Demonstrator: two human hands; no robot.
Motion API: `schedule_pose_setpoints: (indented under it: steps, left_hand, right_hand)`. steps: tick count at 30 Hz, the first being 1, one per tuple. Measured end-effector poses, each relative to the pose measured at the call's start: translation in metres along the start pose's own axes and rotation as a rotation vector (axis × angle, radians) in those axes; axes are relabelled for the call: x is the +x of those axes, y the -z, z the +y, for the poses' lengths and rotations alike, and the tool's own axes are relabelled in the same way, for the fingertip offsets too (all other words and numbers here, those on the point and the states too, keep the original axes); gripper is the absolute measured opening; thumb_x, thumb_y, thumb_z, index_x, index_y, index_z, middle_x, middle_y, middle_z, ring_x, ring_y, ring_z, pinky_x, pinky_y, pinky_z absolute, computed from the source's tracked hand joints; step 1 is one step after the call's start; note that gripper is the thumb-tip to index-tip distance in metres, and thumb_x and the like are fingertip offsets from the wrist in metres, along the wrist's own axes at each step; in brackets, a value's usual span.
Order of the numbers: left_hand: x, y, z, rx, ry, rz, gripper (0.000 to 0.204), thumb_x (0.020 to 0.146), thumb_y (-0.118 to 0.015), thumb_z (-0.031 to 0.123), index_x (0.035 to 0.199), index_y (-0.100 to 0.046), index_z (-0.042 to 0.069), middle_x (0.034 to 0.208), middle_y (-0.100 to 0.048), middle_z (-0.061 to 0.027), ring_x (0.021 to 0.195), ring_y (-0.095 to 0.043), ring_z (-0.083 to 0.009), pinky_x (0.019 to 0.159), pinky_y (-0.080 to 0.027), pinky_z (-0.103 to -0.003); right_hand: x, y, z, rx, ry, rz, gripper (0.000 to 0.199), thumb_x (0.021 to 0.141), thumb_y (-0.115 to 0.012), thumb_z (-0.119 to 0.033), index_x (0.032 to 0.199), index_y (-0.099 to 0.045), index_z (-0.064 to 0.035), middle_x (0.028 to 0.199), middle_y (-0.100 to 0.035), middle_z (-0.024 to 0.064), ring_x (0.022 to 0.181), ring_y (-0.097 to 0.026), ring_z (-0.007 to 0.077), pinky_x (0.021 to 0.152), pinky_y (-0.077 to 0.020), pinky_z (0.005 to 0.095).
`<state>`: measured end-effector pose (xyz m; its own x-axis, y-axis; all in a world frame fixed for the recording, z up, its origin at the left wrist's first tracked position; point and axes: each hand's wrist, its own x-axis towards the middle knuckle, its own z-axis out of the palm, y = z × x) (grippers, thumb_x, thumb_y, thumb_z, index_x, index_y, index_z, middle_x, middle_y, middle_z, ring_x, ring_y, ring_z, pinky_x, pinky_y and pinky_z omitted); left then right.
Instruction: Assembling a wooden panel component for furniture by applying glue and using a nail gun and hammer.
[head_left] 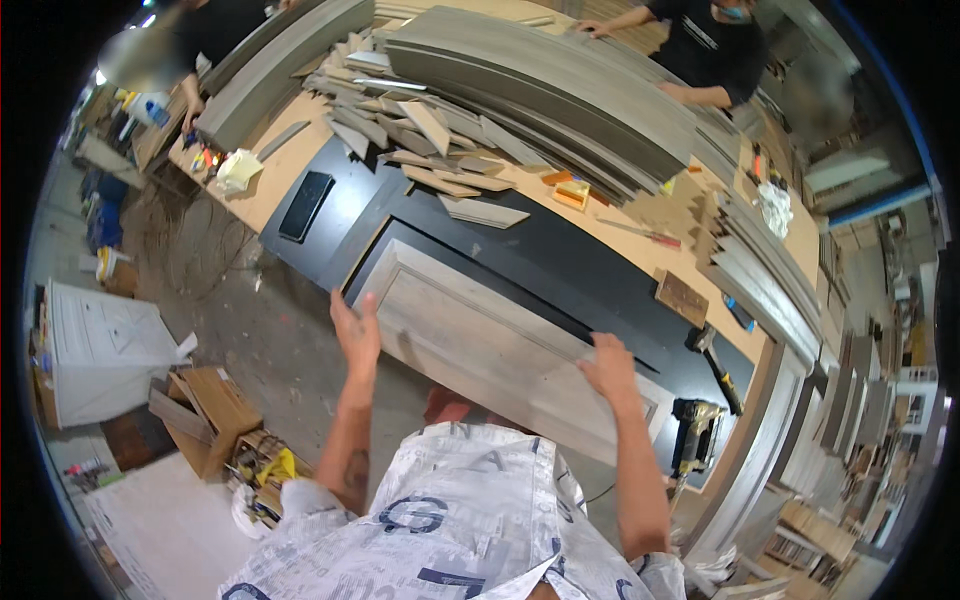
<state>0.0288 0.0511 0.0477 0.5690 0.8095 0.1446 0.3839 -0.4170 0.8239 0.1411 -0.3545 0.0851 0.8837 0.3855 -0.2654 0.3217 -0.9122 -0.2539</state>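
A grey-brown wooden cabinet door panel (480, 350) with a framed border lies tilted in front of me, its near side sticking out past the table edge. My left hand (357, 330) holds its left end, thumb toward the face and fingers along the outside. Toward the right end, my right hand (611, 372) grips the panel, with the fingertips over its far long edge and the thumb on its face. Part of the panel is covered by this hand. Beneath it lies a black mat (500, 235).
Thin wood offcuts (420, 125) are heaped beyond the mat beside stacked long boards (540, 80). A nail gun (695, 430), a hammer (712, 365) and a wooden block (682, 297) lie at right. A dark phone-like slab (306, 206) rests at left. Two people (710, 45) work across the table.
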Motion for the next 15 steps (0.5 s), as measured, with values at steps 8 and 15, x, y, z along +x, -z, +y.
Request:
schedule_pose_setpoints:
  steps: [8,15]
  left_hand:
    - [-0.066,0.003,-0.061,-0.719,0.771,-0.099,0.076,0.097,-0.056,0.023,0.152,-0.012,-0.006,0.157,-0.021,-0.0251,0.145,-0.025,-0.0298,0.118,-0.021,-0.035]
    - [-0.062,0.010,0.006,-0.963,0.838,0.086,0.071,0.101,-0.048,0.015,0.151,-0.004,-0.009,0.158,-0.016,-0.0281,0.148,-0.019,-0.0300,0.119,-0.018,-0.033]
  right_hand:
    - [0.155,-0.035,-0.211,0.495,0.523,-0.062,0.056,0.084,-0.069,-0.019,0.134,-0.052,0.0007,0.134,-0.055,0.0230,0.124,-0.053,0.0357,0.103,-0.0430,0.0397]
    - [0.204,-0.048,-0.264,0.527,0.401,-0.189,0.055,0.080,-0.070,-0.017,0.130,-0.055,0.0029,0.125,-0.062,0.0226,0.117,-0.061,0.0329,0.098,-0.0478,0.0372]
